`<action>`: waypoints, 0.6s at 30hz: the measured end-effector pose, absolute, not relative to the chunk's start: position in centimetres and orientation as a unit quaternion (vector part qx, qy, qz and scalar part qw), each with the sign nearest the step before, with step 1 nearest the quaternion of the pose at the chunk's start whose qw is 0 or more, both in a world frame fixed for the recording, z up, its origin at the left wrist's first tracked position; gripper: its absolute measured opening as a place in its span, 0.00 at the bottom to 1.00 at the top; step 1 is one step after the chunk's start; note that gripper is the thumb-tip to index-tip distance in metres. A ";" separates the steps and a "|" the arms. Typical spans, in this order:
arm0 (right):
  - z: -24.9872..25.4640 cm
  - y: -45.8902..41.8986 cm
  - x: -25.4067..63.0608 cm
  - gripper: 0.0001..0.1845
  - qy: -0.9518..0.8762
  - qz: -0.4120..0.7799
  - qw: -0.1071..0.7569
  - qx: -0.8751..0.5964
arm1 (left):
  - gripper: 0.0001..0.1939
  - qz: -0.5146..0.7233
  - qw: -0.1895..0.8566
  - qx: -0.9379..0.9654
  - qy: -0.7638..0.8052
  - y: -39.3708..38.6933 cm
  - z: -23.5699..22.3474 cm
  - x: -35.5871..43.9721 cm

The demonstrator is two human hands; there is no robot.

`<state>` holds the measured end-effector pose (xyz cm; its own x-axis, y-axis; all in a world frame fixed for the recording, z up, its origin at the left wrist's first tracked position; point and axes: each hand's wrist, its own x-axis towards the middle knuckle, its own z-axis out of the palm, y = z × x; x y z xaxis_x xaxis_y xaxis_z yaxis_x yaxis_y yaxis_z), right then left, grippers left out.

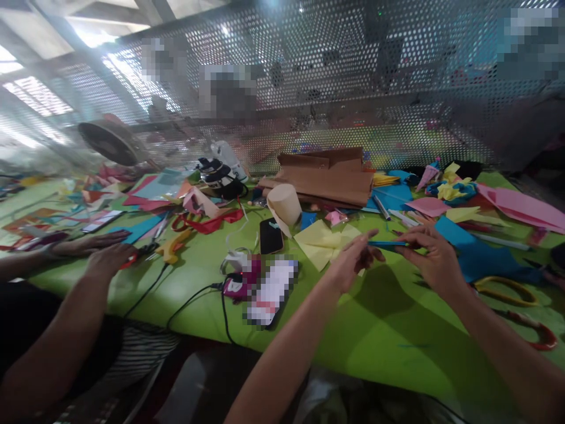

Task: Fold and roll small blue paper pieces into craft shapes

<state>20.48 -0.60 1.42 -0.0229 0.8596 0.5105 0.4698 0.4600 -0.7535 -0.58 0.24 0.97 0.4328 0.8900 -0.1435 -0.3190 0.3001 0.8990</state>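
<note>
A thin strip of blue folded paper (388, 243) is held level just above the green table. My right hand (430, 253) pinches its right end between thumb and fingers. At the left end, my left hand (353, 259) has its fingers closed about the strip. Yellow paper (315, 242) lies beside my left hand, partly behind it. Next to my right hand is a larger sheet of blue paper (479, 256). Scissors with yellow handles (505, 291) and orange-red handles (541, 340) lie near my right forearm.
A dark phone (271, 237), a lit phone (273, 293) and a magenta power strip (242, 280) with cables lie left of me. A paper roll (285, 206) and brown cardboard (326, 179) stand behind. A co-worker's hands (110, 256) work at left, near a yellow glue gun (173, 246).
</note>
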 end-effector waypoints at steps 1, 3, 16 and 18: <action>1.3 -0.6 20.5 0.10 -0.670 0.214 0.511 -0.495 | 0.30 0.427 0.711 0.445 0.337 0.2 1.0 -0.5; 1.1 -0.7 20.5 0.13 -0.631 0.267 0.513 -0.516 | 0.28 0.447 0.660 0.492 0.350 0.2 0.7 -0.3; 1.9 -2.1 19.3 0.14 -0.612 0.326 0.495 -0.523 | 0.17 0.491 0.564 0.542 0.384 0.5 0.0 0.5; 1.9 -2.0 19.4 0.14 -0.613 0.326 0.496 -0.522 | 0.15 0.488 0.566 0.545 0.381 0.5 0.0 0.5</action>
